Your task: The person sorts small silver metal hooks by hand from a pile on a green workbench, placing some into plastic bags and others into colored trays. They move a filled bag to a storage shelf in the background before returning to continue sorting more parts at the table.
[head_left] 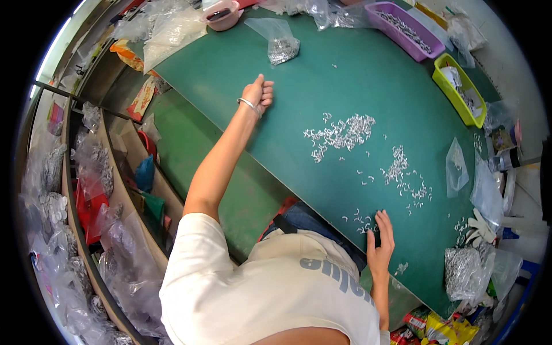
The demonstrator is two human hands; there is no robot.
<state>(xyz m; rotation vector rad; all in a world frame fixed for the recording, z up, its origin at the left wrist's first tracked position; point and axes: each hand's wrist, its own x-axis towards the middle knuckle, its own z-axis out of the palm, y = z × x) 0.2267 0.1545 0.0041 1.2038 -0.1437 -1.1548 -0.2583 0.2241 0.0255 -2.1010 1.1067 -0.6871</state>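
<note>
My left hand (259, 95), with a silver bangle at the wrist, is closed in a loose fist above the left part of the green table (322, 195). Its curled fingers hide whatever may be inside. Beyond it lies a clear plastic bag (283, 49) with small metal parts. At the near edge my right hand (380, 241) rests with fingers stretched out, beside a few small curved silver pieces (362, 221). A larger heap of these pieces (348, 132) spreads over the middle, and a looser group (397, 167) lies to its right.
At the far right stand a purple basket (405, 29) of metal parts and a green basket (460, 92). A filled plastic bag (463, 273) and a white glove (480, 228) lie on the right. Shelves (109, 172) stacked with bagged parts stand left. A pink bowl (222, 17) sits at the back.
</note>
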